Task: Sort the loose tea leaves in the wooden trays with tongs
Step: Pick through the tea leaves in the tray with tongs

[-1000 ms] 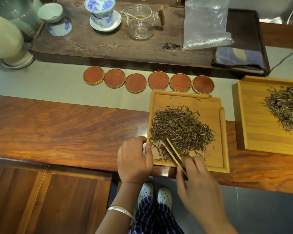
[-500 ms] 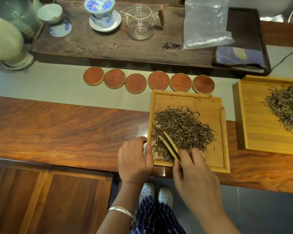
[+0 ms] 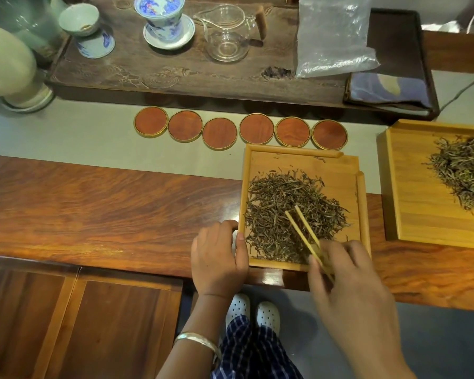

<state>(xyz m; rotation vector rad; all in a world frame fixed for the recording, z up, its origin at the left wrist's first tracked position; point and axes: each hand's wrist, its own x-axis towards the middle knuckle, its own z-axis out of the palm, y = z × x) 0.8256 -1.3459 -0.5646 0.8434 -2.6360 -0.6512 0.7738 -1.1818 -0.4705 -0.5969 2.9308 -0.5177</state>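
**Tongs in the tea pile**

Polished reddish wooden counter runs across in front of the person. At its near edge the left hand rests with fingers curled against the corner of the near wooden tray, thumb on its rim. The right hand pinches bamboo tongs, tips slightly apart, down in the loose tea leaves heaped in that tray. A 2nd tray with more leaves sits to the right. Beyond, 6 round coasters line up, then a dark tea tray with a blue-and-white gaiwan and a glass pitcher.
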